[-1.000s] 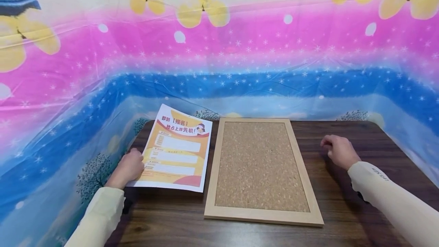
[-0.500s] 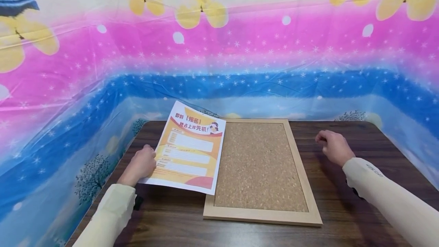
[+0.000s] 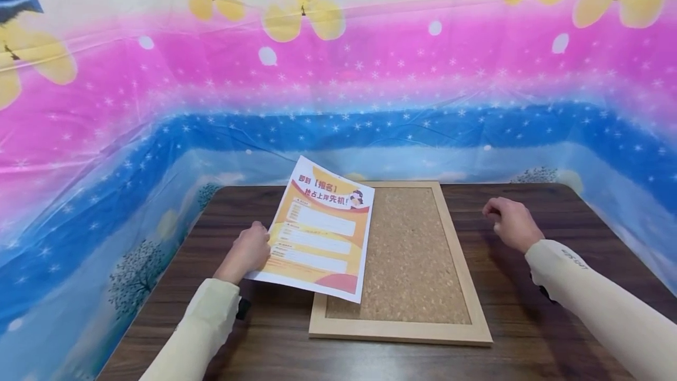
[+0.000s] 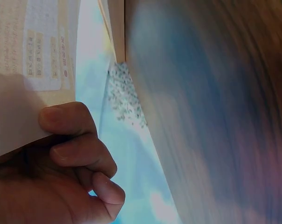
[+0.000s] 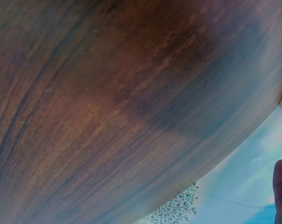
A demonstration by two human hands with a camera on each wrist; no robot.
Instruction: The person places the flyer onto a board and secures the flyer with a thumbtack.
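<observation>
My left hand pinches the left edge of a printed orange and white flyer, tilted above the table. In the left wrist view, curled fingers press against the back of the sheet. The flyer covers the left part of a cork board with a pale wooden frame, which lies flat on the table. To the right of the board hovers my right hand, its fingers loosely bent and holding nothing. Only a bit of that hand shows at the edge of the right wrist view.
A dark wood-grain table carries the board. Behind it and along both sides hangs a colourful printed cloth with snowflakes and trees, close to the table's edges.
My left hand has carried the flyer to the right, from beside the cork board to over its left part. The right hand has shifted only slightly in the view.
</observation>
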